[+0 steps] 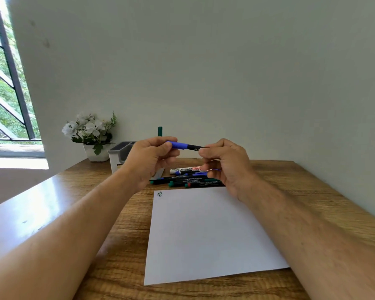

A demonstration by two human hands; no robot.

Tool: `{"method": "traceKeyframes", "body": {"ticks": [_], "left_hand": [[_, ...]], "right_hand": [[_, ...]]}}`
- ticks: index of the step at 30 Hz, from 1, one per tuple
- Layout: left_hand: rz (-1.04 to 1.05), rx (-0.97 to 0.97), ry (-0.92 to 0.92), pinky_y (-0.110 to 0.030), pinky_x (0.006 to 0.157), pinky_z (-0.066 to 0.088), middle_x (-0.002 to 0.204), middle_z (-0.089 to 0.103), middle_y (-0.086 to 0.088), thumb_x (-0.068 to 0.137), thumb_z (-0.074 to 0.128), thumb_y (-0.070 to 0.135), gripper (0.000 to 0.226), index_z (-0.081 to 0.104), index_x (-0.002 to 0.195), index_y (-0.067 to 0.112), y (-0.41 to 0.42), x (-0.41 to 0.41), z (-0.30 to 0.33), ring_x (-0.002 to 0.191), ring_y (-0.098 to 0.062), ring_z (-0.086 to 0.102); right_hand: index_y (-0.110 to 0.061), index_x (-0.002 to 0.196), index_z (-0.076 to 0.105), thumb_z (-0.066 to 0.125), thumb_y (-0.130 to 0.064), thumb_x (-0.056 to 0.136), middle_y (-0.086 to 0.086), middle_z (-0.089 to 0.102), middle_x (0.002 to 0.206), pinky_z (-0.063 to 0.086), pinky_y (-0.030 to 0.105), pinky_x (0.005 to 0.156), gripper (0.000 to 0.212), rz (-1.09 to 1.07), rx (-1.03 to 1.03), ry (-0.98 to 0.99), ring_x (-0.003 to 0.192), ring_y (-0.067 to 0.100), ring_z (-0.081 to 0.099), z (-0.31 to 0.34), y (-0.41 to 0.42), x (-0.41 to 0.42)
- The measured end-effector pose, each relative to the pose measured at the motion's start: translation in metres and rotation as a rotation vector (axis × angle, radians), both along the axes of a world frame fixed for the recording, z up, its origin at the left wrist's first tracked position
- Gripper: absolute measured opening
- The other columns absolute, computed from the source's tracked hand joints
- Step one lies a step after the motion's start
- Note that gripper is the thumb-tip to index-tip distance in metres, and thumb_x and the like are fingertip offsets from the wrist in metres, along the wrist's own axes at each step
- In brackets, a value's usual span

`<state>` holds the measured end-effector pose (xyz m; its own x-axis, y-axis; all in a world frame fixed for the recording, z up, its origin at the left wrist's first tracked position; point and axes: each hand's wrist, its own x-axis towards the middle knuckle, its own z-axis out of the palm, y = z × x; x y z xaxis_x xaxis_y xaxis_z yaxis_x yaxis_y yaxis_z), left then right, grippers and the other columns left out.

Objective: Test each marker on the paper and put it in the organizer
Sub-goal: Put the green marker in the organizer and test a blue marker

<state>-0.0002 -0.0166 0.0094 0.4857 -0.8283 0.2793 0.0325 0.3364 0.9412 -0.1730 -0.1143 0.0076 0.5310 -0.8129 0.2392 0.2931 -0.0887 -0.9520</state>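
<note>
Above the paper (206, 232) we grip the blue marker (187, 146): left hand (152, 158) on cap, right hand (224, 161) on barrel, presumably to uncap

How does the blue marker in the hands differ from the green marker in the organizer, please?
The blue marker lies level in the air, held at its ends by the left hand and right hand; the green marker stands upright in the organizer, untouched. The blue one shows its cap and dark barrel; of the green one only the top shows. Both are slim markers.
</note>
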Motion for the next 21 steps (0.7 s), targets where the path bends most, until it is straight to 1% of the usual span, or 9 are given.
{"method": "traceKeyframes", "body": {"ticks": [3,5,7,10,12,14,18,19,21], "left_hand": [[-0.036,-0.077,0.154,-0.021,0.065,0.058,0.089,0.075,-0.014,0.095,0.057,0.006,0.018,0.072,0.106,0.005,-0.001,0.001,0.0,0.076,-0.016,0.072],[-0.045,-0.113,0.195,-0.021,0.063,0.058,0.082,0.073,-0.011,0.095,0.058,0.009,0.019,0.073,0.105,0.006,-0.002,0.002,-0.001,0.069,-0.014,0.069],[-0.043,-0.128,0.178,-0.021,0.061,0.057,0.078,0.069,-0.007,0.092,0.062,0.017,0.018,0.076,0.102,0.009,-0.002,0.004,-0.001,0.065,-0.011,0.066],[-0.042,-0.12,0.115,-0.019,0.059,0.056,0.073,0.066,-0.002,0.079,0.073,0.031,0.027,0.078,0.096,0.011,-0.001,0.004,0.002,0.062,-0.008,0.062],[-0.056,-0.097,0.067,-0.019,0.058,0.057,0.073,0.066,-0.003,0.075,0.075,0.034,0.031,0.078,0.095,0.01,-0.001,0.003,0.003,0.061,-0.009,0.062],[-0.077,-0.071,0.02,-0.019,0.057,0.057,0.073,0.067,-0.005,0.076,0.074,0.033,0.027,0.078,0.092,0.011,-0.001,-0.001,0.003,0.061,-0.01,0.063],[-0.111,-0.066,0.035,-0.023,0.059,0.058,0.085,0.073,-0.011,0.077,0.071,0.032,0.026,0.077,0.09,0.01,-0.003,-0.01,0.001,0.072,-0.015,0.07],[-0.127,-0.076,0.054,-0.024,0.061,0.059,0.09,0.074,-0.012,0.077,0.07,0.031,0.027,0.076,0.092,0.009,-0.003,-0.01,0.001,0.077,-0.018,0.072],[-0.156,-0.088,0.072,-0.027,0.066,0.061,0.098,0.075,-0.013,0.08,0.067,0.028,0.027,0.075,0.096,0.008,-0.003,-0.011,0.002,0.085,-0.02,0.073]], "right_hand": [[-0.02,0.062,0.072,0.087,-0.016,0.071,0.005,0.068,0.061,0.043,0.022,0.038,0.018,-0.029,-0.058,0.065,0.047,0.017,0.06,0.003,-0.002,-0.001],[-0.023,0.06,0.075,0.089,-0.026,0.069,0.002,0.069,0.062,0.039,0.02,0.037,0.017,-0.049,-0.106,0.153,0.047,0.013,0.059,0.005,-0.002,-0.003],[-0.021,0.066,0.077,0.09,-0.034,0.068,0.0,0.072,0.064,0.038,0.019,0.037,0.018,-0.052,-0.158,0.29,0.048,0.011,0.058,0.006,-0.002,-0.005],[-0.014,0.079,0.079,0.086,-0.034,0.074,0.003,0.074,0.066,0.045,0.021,0.044,0.022,0.029,-0.219,0.456,0.048,0.012,0.06,0.006,0.002,-0.006],[-0.013,0.09,0.077,0.078,-0.025,0.085,0.005,0.073,0.065,0.048,0.024,0.048,0.013,0.094,-0.215,0.465,0.047,0.015,0.06,0.004,0.006,-0.004],[-0.013,0.094,0.073,0.069,-0.019,0.092,0.003,0.068,0.063,0.048,0.026,0.047,0.008,0.136,-0.224,0.447,0.046,0.015,0.056,0.004,0.012,-0.001],[-0.014,0.099,0.075,0.06,-0.026,0.097,0.0,0.051,0.059,0.033,0.022,0.04,0.019,0.186,-0.225,0.413,0.041,0.01,0.038,0.005,0.025,0.005],[-0.013,0.1,0.075,0.058,-0.028,0.098,-0.001,0.048,0.059,0.03,0.021,0.04,0.023,0.17,-0.226,0.421,0.041,0.009,0.035,0.005,0.027,0.007],[-0.017,0.094,0.076,0.053,-0.034,0.1,-0.001,0.044,0.061,0.029,0.022,0.041,0.029,0.109,-0.245,0.448,0.043,0.009,0.034,0.005,0.028,0.008]]}}
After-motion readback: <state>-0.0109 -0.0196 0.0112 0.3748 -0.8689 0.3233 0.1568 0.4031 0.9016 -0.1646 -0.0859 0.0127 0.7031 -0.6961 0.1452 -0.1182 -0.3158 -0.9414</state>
